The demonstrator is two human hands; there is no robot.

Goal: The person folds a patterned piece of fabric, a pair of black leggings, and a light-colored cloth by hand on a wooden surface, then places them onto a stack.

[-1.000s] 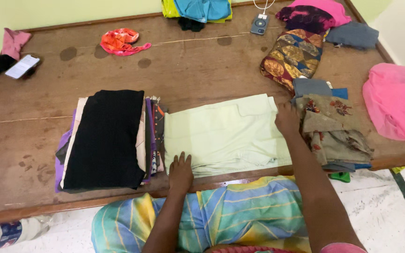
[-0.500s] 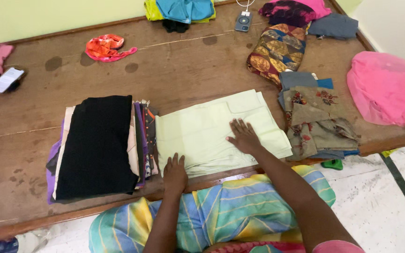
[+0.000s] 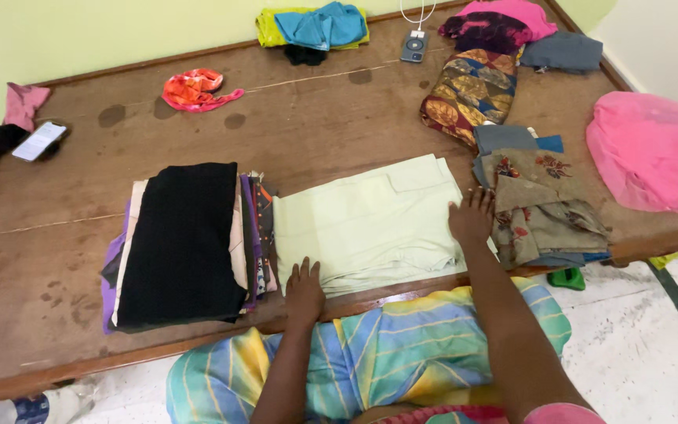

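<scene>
Pale green cloth (image 3: 366, 220) | flat under both hands | left hand (image 3: 305, 289) near edge, right hand (image 3: 471, 220) right edge, palms open

The folded cloth (image 3: 366, 224) under both hands is plain pale green. Beside it, the stack of folded clothes (image 3: 186, 243) is topped with black, with cream, purple and dark patterned edges showing. The table (image 3: 331, 118) is brown wood with darker stains. Near its right edge lies a bright pink cloth (image 3: 649, 149); between that and the pale green piece sits an olive garment (image 3: 547, 208) with reddish flowers over blue-grey ones. Toward the far edge are an orange-red rag (image 3: 194, 88), a teal top (image 3: 319, 23) on yellow-green fabric, and a dark bundle (image 3: 468, 90) patterned in gold, red and green. The lap cloth (image 3: 402, 353) is striped yellow, blue and green.
</scene>
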